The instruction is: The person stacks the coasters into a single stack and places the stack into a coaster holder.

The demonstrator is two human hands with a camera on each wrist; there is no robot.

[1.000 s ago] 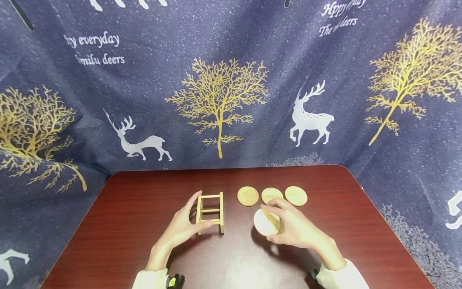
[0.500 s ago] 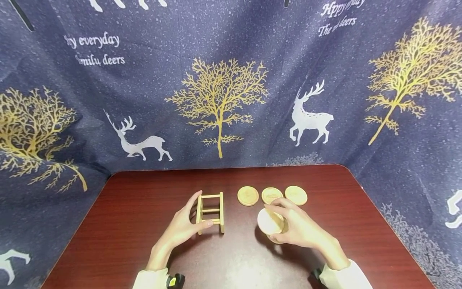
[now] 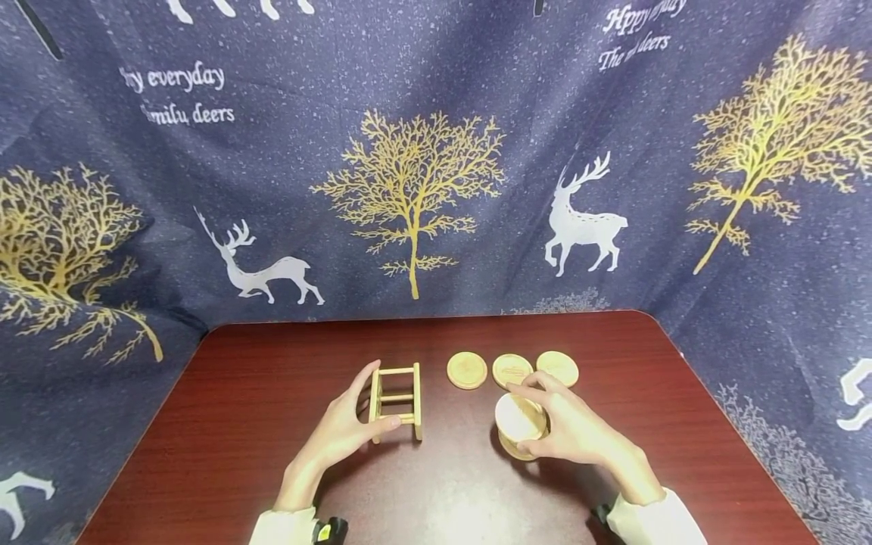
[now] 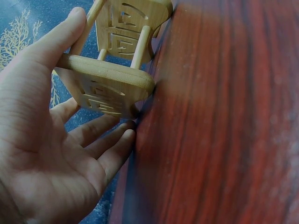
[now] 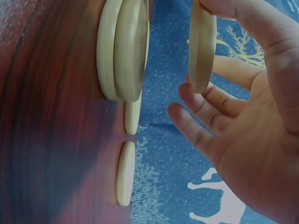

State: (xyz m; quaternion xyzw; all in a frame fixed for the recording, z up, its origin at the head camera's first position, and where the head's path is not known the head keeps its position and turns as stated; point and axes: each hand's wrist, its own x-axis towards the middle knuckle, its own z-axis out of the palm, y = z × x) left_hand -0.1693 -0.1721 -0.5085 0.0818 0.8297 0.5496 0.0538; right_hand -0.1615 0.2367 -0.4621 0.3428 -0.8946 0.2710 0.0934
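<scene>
My left hand [image 3: 341, 430] grips a small wooden coaster rack [image 3: 417, 401], thumb on a near rod and fingers at its far side. In the left wrist view the rack's carved side panel [image 4: 105, 88] and rods show. My right hand [image 3: 575, 431] pinches a round wooden coaster [image 3: 519, 418] by its edge. In the right wrist view that coaster is held apart from a stack of two coasters [image 5: 128, 51] resting on the table. From the head view, the stack is mostly hidden under the held coaster.
Towards the back of the brown table [image 3: 272, 356] lie three round coasters in a row: a left one [image 3: 467, 370], a middle one [image 3: 511, 369] and a right one [image 3: 559, 369]. A dark blue cloth [image 3: 436, 76] with trees and deer hangs behind the table.
My right hand has shifted a little to the right with the coaster, and more of the coasters beneath now shows. My left hand and the rack have stayed in place.
</scene>
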